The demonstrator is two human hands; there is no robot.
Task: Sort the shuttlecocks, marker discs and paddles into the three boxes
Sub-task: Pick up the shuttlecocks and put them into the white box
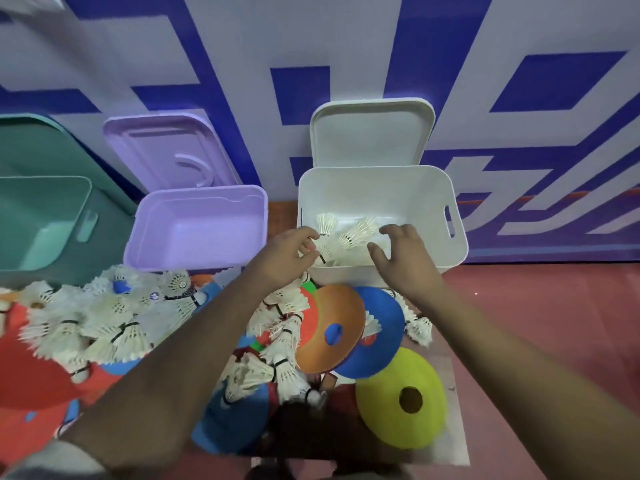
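Over the near rim of the white box: left hand curled at the near left corner among shuttlecocks lying inside, unclear whether pinching one; right hand spread and relaxed, holding nothing. Leftward, purple box and teal box. On the floor in front, shuttlecock heap, orange marker disc, blue marker disc, yellow marker disc.

A white box, lilac box, teal box, yellow disc.
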